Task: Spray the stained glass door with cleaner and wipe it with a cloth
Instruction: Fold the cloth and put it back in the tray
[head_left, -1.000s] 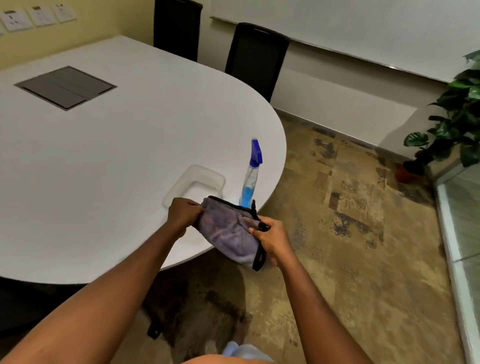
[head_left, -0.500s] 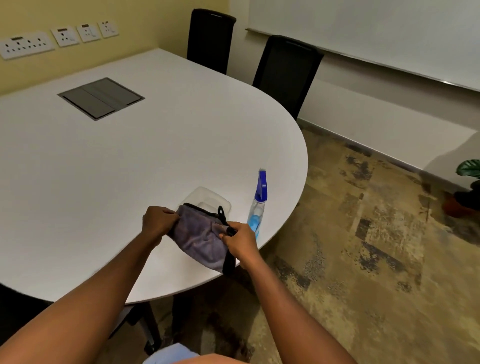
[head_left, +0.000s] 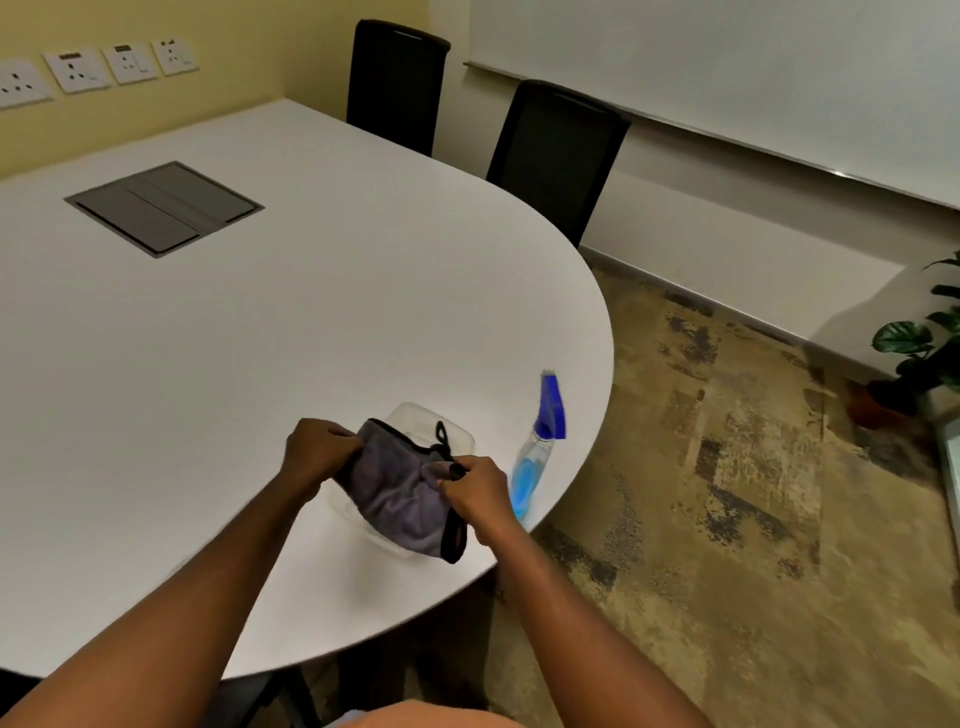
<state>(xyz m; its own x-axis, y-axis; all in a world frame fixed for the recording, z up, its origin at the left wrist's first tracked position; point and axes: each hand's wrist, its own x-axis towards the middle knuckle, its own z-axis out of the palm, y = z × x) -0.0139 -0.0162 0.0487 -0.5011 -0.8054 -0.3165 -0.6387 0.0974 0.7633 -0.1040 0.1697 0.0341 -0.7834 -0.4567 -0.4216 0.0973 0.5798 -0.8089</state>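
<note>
A grey-purple cloth (head_left: 400, 493) with black trim hangs stretched between my two hands above the table's near edge. My left hand (head_left: 317, 454) grips its left end and my right hand (head_left: 475, 493) grips its right end. A spray bottle (head_left: 535, 457) with a blue nozzle and blue liquid stands upright just right of my right hand, near the rim of the white table (head_left: 234, 364). A sliver of a pale frame, perhaps the glass door (head_left: 953, 467), shows at the right edge of the view.
A clear plastic tray (head_left: 447, 431) lies on the table, partly hidden behind the cloth. A grey cable hatch (head_left: 163, 205) is set into the tabletop. Two black chairs (head_left: 556, 156) stand at the far side. A potted plant (head_left: 919, 364) sits on the patterned floor at right.
The view has shifted, so the plant is back in sight at right. My hands have drawn the cloth wider over the tray. The bottle stays in place.
</note>
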